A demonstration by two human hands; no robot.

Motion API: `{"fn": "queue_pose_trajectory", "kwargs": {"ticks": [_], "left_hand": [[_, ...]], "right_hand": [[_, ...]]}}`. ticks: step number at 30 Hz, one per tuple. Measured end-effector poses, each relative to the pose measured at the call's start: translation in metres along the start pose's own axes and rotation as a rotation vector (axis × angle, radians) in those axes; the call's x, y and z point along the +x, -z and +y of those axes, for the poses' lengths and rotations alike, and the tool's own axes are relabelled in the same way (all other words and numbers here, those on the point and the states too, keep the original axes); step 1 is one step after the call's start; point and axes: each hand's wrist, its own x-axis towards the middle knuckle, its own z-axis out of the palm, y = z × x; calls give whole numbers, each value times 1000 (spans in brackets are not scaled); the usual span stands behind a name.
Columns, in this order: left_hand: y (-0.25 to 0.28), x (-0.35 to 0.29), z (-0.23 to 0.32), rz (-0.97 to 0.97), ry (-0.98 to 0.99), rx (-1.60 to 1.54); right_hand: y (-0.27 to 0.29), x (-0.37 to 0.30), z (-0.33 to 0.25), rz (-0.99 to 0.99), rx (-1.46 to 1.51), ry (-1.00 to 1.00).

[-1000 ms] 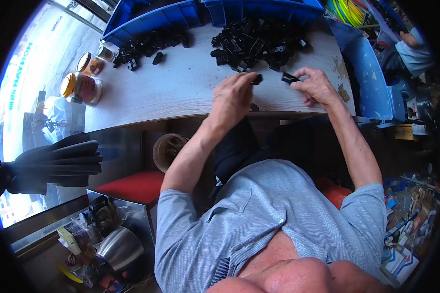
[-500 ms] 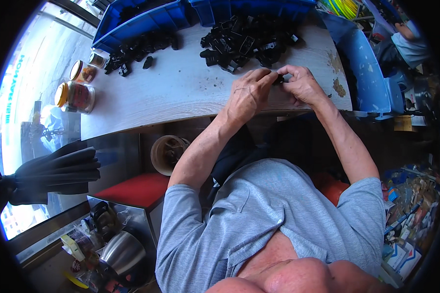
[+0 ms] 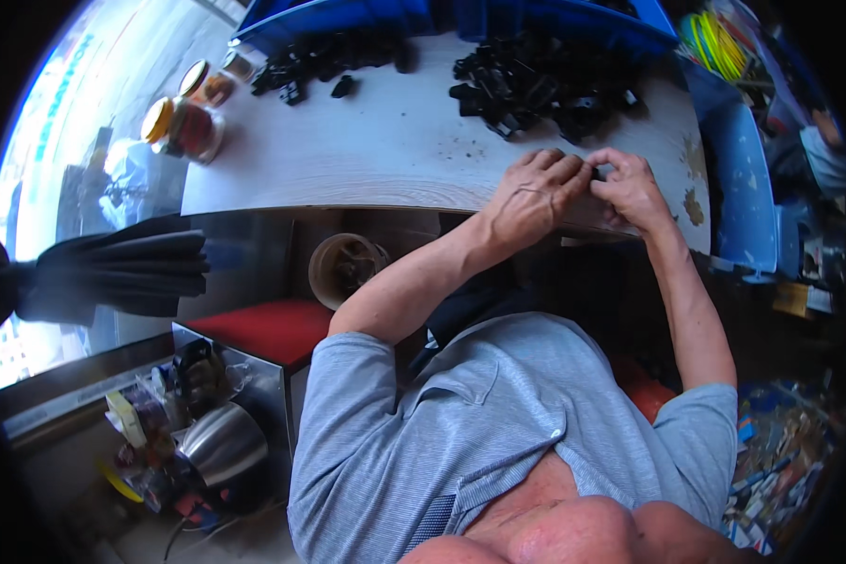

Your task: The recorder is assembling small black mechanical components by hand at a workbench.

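Above the near edge of the table, my left hand (image 3: 534, 195) and my right hand (image 3: 633, 193) meet at the fingertips. Between them shows a bit of a small black part (image 3: 599, 174), mostly covered by the fingers. My right thumb and forefinger curl around it in a pinch. The left fingers are bent together and press against its other side. Just beyond the hands lies a heap of black plastic parts (image 3: 545, 86). A second, smaller heap of black parts (image 3: 324, 58) spreads farther left, with one loose black piece (image 3: 344, 86) beside it.
Two blue bins, one left (image 3: 348, 17) and one right (image 3: 573, 28), stand behind the heaps. Lidded jars (image 3: 190, 130) line the table's left edge. A pale blue container (image 3: 744, 188) stands at its right. Below are a round tub (image 3: 321, 273), a red-topped cabinet (image 3: 263, 331) and a metal kettle (image 3: 224, 444).
The view has shifted, so the table and hands appear farther right. My hands stay together around the small black part, with the fingers slightly rearranged.
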Motion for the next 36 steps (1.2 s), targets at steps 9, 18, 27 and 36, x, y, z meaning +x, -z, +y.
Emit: {"fn": "queue_pose_trajectory", "kwargs": {"ticks": [9,18,27,36], "left_hand": [[49,-13,-75,482,301,55],[111,-72,-208,26,791,628],[99,-58,-145,-196,503,543],[106,-47,-114,-314,486,355]], "right_hand": [[10,-1,16,55,183,17],[92,16,45,648,536,-100],[27,20,12,277,425,-101],[-25,32,-19,258,261,-189]]}}
